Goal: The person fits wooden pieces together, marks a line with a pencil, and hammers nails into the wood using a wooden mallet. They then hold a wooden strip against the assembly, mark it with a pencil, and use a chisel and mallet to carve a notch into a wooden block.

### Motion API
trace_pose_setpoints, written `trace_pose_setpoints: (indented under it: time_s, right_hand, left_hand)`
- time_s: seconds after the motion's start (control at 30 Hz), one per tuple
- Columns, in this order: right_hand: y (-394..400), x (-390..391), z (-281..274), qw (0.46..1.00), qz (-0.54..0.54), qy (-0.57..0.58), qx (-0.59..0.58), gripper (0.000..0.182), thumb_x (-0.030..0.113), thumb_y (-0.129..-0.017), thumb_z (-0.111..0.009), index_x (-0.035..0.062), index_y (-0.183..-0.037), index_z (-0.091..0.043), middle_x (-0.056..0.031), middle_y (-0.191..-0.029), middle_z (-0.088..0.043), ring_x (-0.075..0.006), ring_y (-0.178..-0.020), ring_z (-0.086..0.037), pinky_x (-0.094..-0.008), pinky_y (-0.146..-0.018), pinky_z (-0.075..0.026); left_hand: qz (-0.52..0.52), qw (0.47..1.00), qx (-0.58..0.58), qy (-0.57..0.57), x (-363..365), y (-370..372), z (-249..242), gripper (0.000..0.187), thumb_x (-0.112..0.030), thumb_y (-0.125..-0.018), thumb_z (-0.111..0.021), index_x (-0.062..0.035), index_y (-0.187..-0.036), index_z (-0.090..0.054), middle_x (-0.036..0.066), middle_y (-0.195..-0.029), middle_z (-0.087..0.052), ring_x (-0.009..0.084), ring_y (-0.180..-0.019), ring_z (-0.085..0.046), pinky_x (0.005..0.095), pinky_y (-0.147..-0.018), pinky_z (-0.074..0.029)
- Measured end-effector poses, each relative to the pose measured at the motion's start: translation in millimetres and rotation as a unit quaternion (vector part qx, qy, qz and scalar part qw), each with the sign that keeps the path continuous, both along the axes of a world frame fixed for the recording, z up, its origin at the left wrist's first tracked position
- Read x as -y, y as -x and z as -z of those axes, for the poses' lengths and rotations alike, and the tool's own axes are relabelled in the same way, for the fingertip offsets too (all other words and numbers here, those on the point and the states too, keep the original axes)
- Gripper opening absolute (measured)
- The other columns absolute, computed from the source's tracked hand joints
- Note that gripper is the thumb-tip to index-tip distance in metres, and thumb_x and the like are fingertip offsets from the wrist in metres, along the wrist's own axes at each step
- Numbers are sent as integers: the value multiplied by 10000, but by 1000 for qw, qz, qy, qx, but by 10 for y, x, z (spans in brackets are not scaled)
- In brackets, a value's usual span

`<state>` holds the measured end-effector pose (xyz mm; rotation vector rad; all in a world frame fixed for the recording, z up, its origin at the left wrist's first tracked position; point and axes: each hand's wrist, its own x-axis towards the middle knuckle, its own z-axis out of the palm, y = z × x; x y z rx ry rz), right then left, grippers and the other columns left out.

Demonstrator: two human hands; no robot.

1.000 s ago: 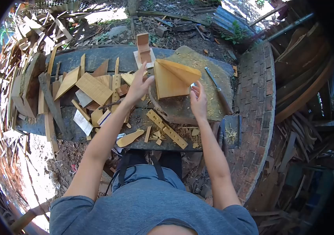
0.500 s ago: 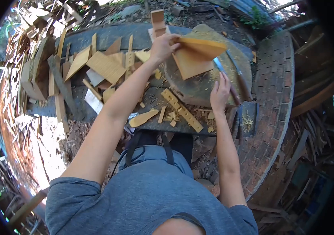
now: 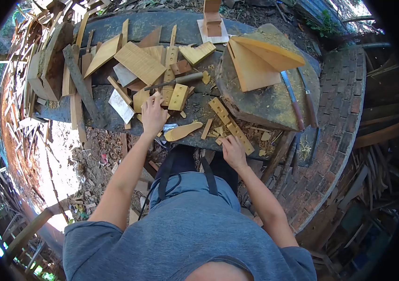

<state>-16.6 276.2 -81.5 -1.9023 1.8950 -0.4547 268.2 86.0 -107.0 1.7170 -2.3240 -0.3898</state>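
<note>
My left hand [image 3: 154, 116] reaches over the bench with its fingers stretched out. Its fingertips are at a small pale wood piece, just below a long tool [image 3: 181, 79] with a dark shaft and a greyish handle. My right hand [image 3: 233, 152] has its fingers bent together at the near edge of a notched wooden strip [image 3: 218, 110], among small chips. What lies under those fingers is hidden. Two joined boards [image 3: 251, 65] stand on a thick wood slab [image 3: 267, 105], apart from both hands. A saw [image 3: 292, 100] lies beside them.
Boards and offcuts [image 3: 141, 63] crowd the left of the dark bench [image 3: 110, 30]. A shaped flat wood piece [image 3: 183, 131] lies at the front edge. A wooden block assembly [image 3: 212, 25] stands at the back. A brick ledge [image 3: 335, 103] borders the right.
My left hand has let go of the joined boards and moved down and left. My right hand has left the saw and come down to the strip. The view has shifted slightly.
</note>
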Motion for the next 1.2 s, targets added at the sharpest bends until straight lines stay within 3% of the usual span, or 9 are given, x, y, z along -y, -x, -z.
trace_pose_setpoints:
  time_s: [0.3, 0.5, 0.63, 0.7, 0.8, 0.83, 0.93, 1.07, 1.2]
  right_hand:
    - [-189, 323, 113, 995, -4, -58, 77, 215, 80, -871, -606, 78, -1073, -679, -133, -967, -661, -344, -947, -624, -445, -835, -516]
    - [-359, 565, -290, 969, 58, -133, 199, 204, 101, -928, -554, 70, -1096, -664, -152, -976, -673, -367, -948, -640, -454, -825, -506]
    - [-375, 719, -413, 971, 44, -116, 203, 211, 103, -939, -541, 67, -1112, -658, -163, -968, -669, -373, -950, -643, -447, -812, -501]
    - [-334, 705, -325, 971, 41, -111, 206, 210, 103, -941, -541, 65, -1108, -661, -163, -964, -668, -371, -949, -644, -445, -818, -502]
    - [-283, 584, -267, 974, 66, -93, 194, 203, 99, -938, -544, 60, -1095, -668, -158, -965, -673, -371, -941, -643, -440, -816, -503]
    - [-268, 513, -255, 973, 69, -92, 202, 199, 101, -936, -549, 61, -1087, -672, -157, -967, -675, -369, -937, -644, -441, -814, -505]
    - [-195, 318, -209, 978, 61, -88, 180, 192, 105, -931, -558, 66, -1074, -679, -155, -972, -677, -366, -933, -644, -445, -814, -508]
    - [-114, 125, -230, 983, 38, -119, 137, 177, 108, -923, -565, 74, -1058, -675, -148, -982, -682, -362, -945, -643, -454, -821, -511]
    - [-102, 93, -262, 983, 31, -122, 132, 176, 102, -920, -564, 69, -1060, -666, -146, -989, -685, -364, -950, -640, -457, -818, -511]
  left_hand:
    - [-102, 992, 29, -72, 241, -428, 223, 632, -366, -738, -819, -61, -1259, -631, 89, -1135, -634, 271, -1079, -586, 420, -936, -447]
    - [-181, 648, -497, -548, 47, -266, -428, 505, -316, -895, -745, -10, -1268, -597, 63, -1086, -638, 162, -955, -680, 333, -820, -580]
    - [-172, 702, -457, -518, -113, -194, -304, 508, -310, -888, -750, 6, -1251, -585, 85, -1058, -623, 204, -975, -668, 356, -828, -578]
    - [-189, 899, -310, -244, -89, -229, -134, 571, -367, -867, -762, 26, -1242, -586, 109, -1056, -619, 241, -1053, -636, 387, -894, -533]
    - [-275, 937, -215, 3, 24, -485, 288, 683, -387, -874, -730, -3, -1380, -478, 216, -1251, -549, 350, -1213, -520, 459, -1017, -431]
    - [-344, 913, -136, 171, 47, -565, 364, 719, -395, -883, -711, -22, -1431, -431, 252, -1329, -507, 386, -1259, -479, 482, -1048, -405]
    - [-617, 756, -197, -96, 149, -904, 558, 864, -507, -855, -686, -43, -1502, -352, 291, -1432, -438, 431, -1354, -399, 529, -1098, -352]
    - [-543, 821, -117, -133, 218, -1104, 705, 760, -401, -814, -783, 4, -1389, -494, 248, -1310, -589, 381, -1203, -580, 504, -1022, -451]
    - [-474, 708, -494, -177, 358, -1485, 831, 537, -152, -835, -806, 51, -1261, -550, 151, -1148, -669, 257, -1007, -685, 361, -857, -568]
